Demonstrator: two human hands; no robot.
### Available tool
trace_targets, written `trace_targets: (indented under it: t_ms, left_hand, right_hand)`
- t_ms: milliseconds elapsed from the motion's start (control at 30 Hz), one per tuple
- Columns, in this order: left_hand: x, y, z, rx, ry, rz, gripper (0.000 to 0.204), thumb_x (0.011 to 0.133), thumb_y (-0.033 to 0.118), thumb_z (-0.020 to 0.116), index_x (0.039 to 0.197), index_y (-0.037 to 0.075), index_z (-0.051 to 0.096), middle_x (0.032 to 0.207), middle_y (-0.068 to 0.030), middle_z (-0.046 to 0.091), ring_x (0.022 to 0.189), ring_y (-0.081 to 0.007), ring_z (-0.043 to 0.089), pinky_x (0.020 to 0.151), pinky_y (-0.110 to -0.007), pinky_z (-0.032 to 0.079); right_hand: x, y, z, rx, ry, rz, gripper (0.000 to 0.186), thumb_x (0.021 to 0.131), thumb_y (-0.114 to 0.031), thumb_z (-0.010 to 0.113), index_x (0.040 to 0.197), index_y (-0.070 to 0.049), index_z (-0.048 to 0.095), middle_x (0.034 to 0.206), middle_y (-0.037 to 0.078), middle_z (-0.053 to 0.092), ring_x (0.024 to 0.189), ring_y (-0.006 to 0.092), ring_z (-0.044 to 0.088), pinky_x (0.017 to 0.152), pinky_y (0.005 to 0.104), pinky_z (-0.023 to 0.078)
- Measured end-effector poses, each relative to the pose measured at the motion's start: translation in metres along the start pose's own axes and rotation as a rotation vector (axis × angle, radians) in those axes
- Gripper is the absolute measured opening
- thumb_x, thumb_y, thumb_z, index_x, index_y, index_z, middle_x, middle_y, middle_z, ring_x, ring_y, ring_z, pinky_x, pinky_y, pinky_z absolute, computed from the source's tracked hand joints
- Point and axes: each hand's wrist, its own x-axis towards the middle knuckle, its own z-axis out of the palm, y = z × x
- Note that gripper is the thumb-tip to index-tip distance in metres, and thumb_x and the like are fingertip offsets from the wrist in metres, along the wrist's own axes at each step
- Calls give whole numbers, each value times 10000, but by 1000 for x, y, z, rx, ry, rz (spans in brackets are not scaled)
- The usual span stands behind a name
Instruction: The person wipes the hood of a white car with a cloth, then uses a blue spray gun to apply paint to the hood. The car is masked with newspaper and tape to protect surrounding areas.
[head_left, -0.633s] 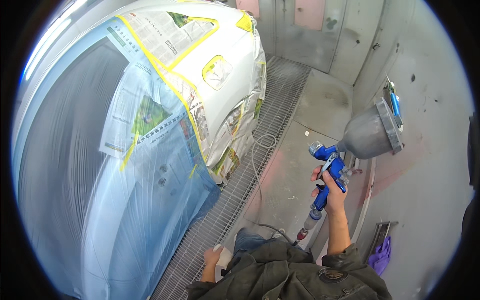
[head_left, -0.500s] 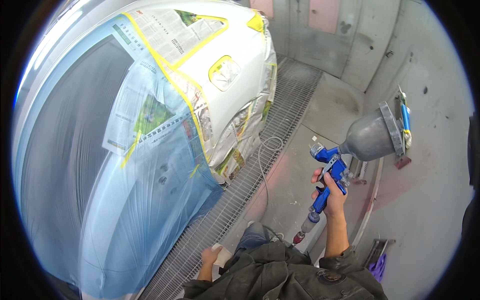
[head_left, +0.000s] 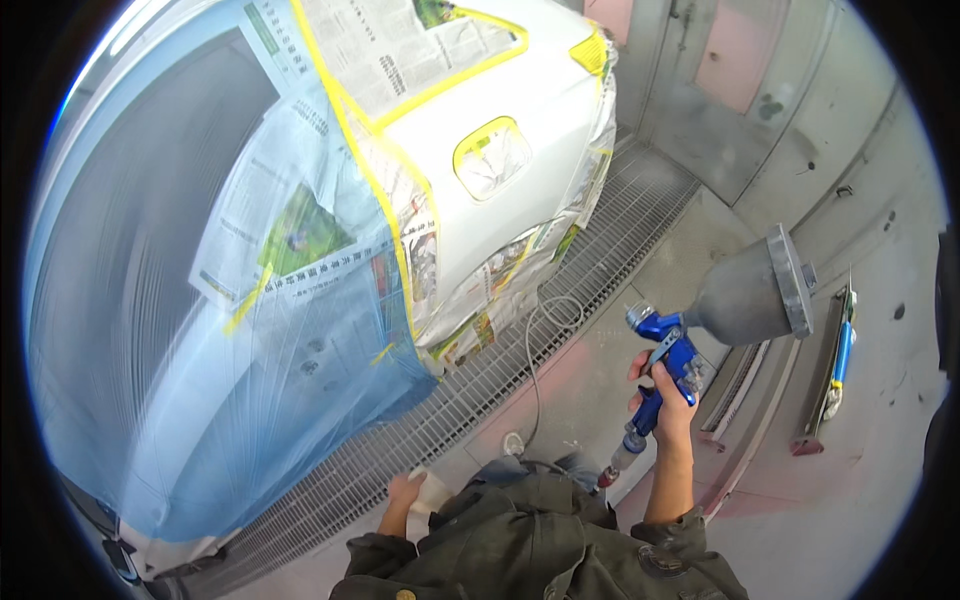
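My right hand (head_left: pixel 672 408) is wrapped round the handle of a blue paint spray gun (head_left: pixel 680 362), with fingers at its trigger. A grey metal cup (head_left: pixel 742 298) sits on the gun, and its nozzle points left toward the car. Below the handle, a hose fitting (head_left: pixel 608 476) joins the gun. Low by my waist, my left hand (head_left: pixel 403 491) is closed on a pale cloth or pad (head_left: pixel 432 494); its exact kind is unclear. The white car panel (head_left: pixel 470 225) lies ahead and left, apart from both hands, edged with yellow masking tape (head_left: pixel 372 160).
Blue plastic film (head_left: pixel 290 420) and newspaper (head_left: pixel 300 235) cover much of the car. A floor grating (head_left: pixel 480 395) runs beside it. The air hose (head_left: pixel 533 385) loops over the floor. Against the grey wall (head_left: pixel 880 380) at right stands a rack (head_left: pixel 820 410) with a blue-handled tool (head_left: pixel 842 355).
My view has turned and shifted, so the car's rear panel looks nearer. The spray gun stays in my right hand and the pale cloth or pad in my left.
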Motion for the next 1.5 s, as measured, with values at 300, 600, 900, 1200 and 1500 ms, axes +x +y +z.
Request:
trace_targets:
  t_ms: [300,600,900,1200,1500]
  left_hand:
    - [-26,239,-53,-118,-59,279,474,932,465,594,895,8,709,928,-229,694,874,-413,655,780,-500,498]
    - [-37,450,4,-183,-69,688,401,862,361,704,1212,169,664,1138,-89,693,1009,-334,671,838,-428,536]
    - [8,518,94,-2,-560,495,324,869,346,681,1122,145,670,1070,-93,700,981,-339,663,805,-449,531]
    - [5,430,138,312,-750,1,333,927,423,569,1060,139,682,1045,-104,701,1006,-331,666,830,-499,521]
    - [20,441,168,331,-854,-99,336,971,405,491,1080,142,670,1050,-134,696,998,-358,672,826,-525,525]
  right_hand:
    - [129,11,-1,23,82,60,247,947,-145,624,1169,-39,601,1007,95,682,847,183,651,476,293,522]
    - [309,-4,-41,99,116,56,222,975,-155,577,1160,-33,593,989,95,681,818,152,640,473,279,531]
    - [432,-12,-151,137,253,189,246,966,-176,581,1148,-11,580,1005,112,684,872,156,659,439,245,526]
    - [476,81,-258,-64,212,217,279,997,-219,535,1095,42,554,967,119,614,811,141,614,372,229,511]
    - [450,156,-266,79,-136,475,662,843,-520,674,1001,106,527,751,195,577,569,230,593,316,281,477]
